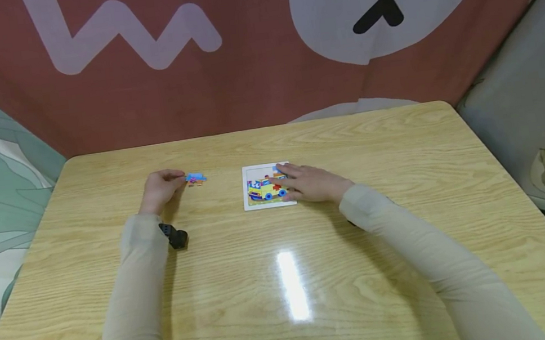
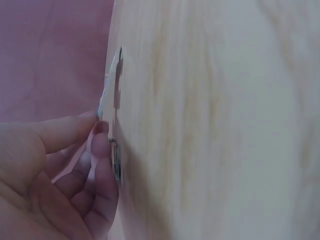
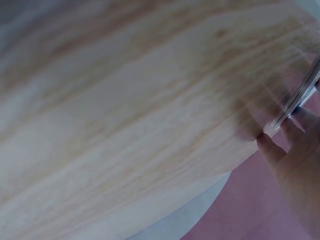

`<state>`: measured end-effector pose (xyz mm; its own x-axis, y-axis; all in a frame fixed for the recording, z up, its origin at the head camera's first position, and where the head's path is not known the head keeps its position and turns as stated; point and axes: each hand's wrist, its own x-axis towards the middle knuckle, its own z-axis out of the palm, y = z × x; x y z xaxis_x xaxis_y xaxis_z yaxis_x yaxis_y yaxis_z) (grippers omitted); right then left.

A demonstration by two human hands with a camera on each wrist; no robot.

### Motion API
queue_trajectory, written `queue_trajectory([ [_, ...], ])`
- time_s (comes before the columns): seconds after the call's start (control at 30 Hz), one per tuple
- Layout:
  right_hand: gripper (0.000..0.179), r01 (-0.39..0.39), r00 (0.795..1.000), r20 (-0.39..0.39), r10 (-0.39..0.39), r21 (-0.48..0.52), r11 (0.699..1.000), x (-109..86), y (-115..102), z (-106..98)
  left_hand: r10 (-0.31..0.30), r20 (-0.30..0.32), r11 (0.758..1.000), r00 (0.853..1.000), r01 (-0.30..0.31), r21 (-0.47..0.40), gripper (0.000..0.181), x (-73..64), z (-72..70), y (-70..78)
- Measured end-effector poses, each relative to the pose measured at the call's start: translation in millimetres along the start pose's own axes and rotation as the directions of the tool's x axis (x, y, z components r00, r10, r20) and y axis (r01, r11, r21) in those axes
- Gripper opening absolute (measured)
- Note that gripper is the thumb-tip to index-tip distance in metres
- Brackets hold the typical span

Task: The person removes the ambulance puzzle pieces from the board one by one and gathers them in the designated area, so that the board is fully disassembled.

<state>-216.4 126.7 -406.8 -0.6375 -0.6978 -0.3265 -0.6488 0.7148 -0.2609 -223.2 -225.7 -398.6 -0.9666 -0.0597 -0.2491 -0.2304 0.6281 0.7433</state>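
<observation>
My left hand (image 1: 159, 188) pinches a small blue-topped jigsaw puzzle piece (image 1: 195, 176) between thumb and fingertips, left of the puzzle board. In the left wrist view this thin piece (image 2: 103, 95) is seen edge-on, tilted close over the table. A white-framed jigsaw puzzle board (image 1: 270, 205) lies flat at the middle, showing a yellow vehicle with blue wheels and a red cross. Fingers spread, my right hand (image 1: 312, 184) rests over the board's right side and hides part of the picture. The board (image 3: 300, 95) appears edge-on under those fingertips in the right wrist view.
Both hands are over a wooden table (image 1: 234, 276), whose far edge meets a reddish-brown backdrop (image 1: 241, 83) with a cartoon print. A black wrist camera (image 1: 176, 237) sits on the left wrist. Light reflects off the tabletop in front of the board.
</observation>
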Motion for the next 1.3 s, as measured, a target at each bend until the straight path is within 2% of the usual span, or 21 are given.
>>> queue_trajectory([
  [0.2, 0.062, -0.003, 1.000, 0.006, 0.003, -0.012, 1.000, 0.6, -0.7, -0.6, 0.008, -0.034, 1.000, 0.999, -0.008, -0.008, 0.034, -2.1, -0.6, 2.5],
  [0.3, 0.062, -0.011, 1.000, 0.010, 0.011, -0.014, 1.000, 0.9, -0.8, -0.8, 0.035, -0.042, 0.999, 0.998, -0.036, -0.020, 0.034, -4.0, 0.2, 6.8],
  [0.53, 0.062, -0.015, 1.000, 0.006, 0.015, 0.002, 1.000, 1.3, -1.7, -1.7, 0.091, 0.016, 0.993, 0.996, -0.090, -0.073, 0.036, -4.7, 11.1, 23.4],
  [0.77, 0.065, -0.011, 1.000, -0.015, 0.011, 0.006, 1.000, 0.7, -4.8, -3.4, 0.101, 0.076, 0.991, 0.992, -0.093, -0.100, 0.035, -3.6, 35.1, 41.2],
  [0.93, 0.072, -0.044, 0.998, -0.047, 0.044, 0.014, 0.999, 2.3, -5.6, -4.2, 0.145, 0.089, 0.986, 0.985, -0.136, -0.100, 0.032, -4.6, 54.8, 55.9],
  [1.0, 0.075, -0.068, 0.996, -0.058, 0.068, -0.002, 0.998, 2.6, -5.2, -4.6, 0.170, 0.094, 0.983, 0.981, -0.162, -0.088, 0.032, -5.9, 62.6, 62.7],
  [1.3, 0.089, -0.147, 0.987, -0.059, 0.147, -0.002, 0.989, 0.5, -0.5, -7.1, 0.231, 0.190, 0.972, 0.954, -0.219, -0.079, 0.030, -12.0, 97.2, 89.6],
])
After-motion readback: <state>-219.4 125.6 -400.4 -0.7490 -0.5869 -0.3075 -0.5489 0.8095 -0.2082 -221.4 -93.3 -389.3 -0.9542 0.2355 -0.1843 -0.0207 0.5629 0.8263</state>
